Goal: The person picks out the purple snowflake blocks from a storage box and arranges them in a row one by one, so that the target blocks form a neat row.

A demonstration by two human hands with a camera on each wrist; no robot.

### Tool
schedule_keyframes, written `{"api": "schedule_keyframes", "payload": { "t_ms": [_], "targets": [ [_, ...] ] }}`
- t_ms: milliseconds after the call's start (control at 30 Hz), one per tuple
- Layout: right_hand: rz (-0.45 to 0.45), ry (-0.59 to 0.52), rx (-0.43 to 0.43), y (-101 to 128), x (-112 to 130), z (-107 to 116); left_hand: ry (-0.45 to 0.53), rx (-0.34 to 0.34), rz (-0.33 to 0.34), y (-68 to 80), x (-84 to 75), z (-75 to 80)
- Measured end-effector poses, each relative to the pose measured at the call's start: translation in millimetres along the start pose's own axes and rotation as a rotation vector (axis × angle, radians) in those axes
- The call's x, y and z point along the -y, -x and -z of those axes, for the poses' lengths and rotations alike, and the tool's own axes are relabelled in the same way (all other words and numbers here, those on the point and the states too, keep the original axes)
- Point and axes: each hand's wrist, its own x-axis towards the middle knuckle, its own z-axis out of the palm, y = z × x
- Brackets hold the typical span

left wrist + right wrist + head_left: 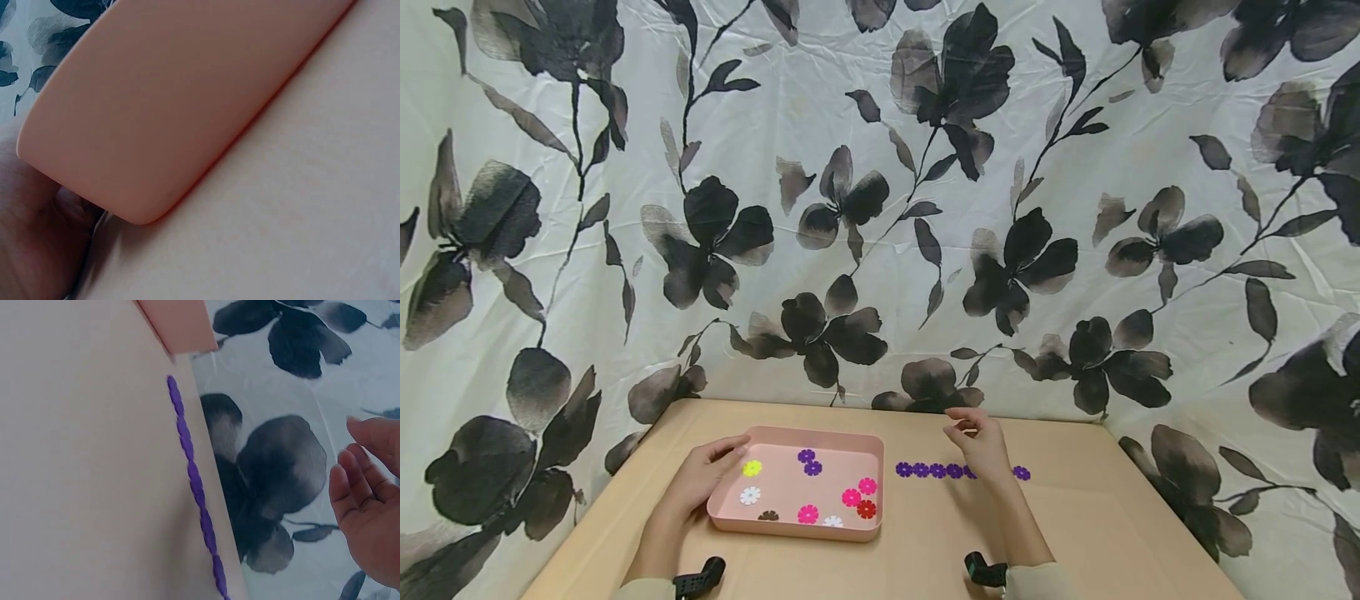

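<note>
The tray (797, 530) is seen as smooth, opaque plastic, satin to matt, with a soft sheen along its rim. Inside the tray, the flower-shaped pieces (807, 514) look opaque; their material cannot be told. Right of the tray, a matt, scalloped edge is shown by the purple flowers (937, 471). Beneath the tray, a smooth, matt tabletop (820, 567) is seen. Behind the tray, creased printed cloth (940, 275) is shown, faintly shiny; in front, matt cloth is seen in the sleeves (1037, 583).
</note>
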Motion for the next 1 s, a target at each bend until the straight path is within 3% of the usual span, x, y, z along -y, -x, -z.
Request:
{"api": "schedule_keyframes", "payload": {
  "t_ms": [467,1000],
  "targets": [
    [0.052,-0.035,0.086,7,16,-34,-0.012,-0.008,0.003,0.1,1.6,-0.3],
    [0.046,-0.010,0.322,21,34,-81,-0.023,-0.006,-0.011,-1.0,2.1,-0.2]
  ]
}}
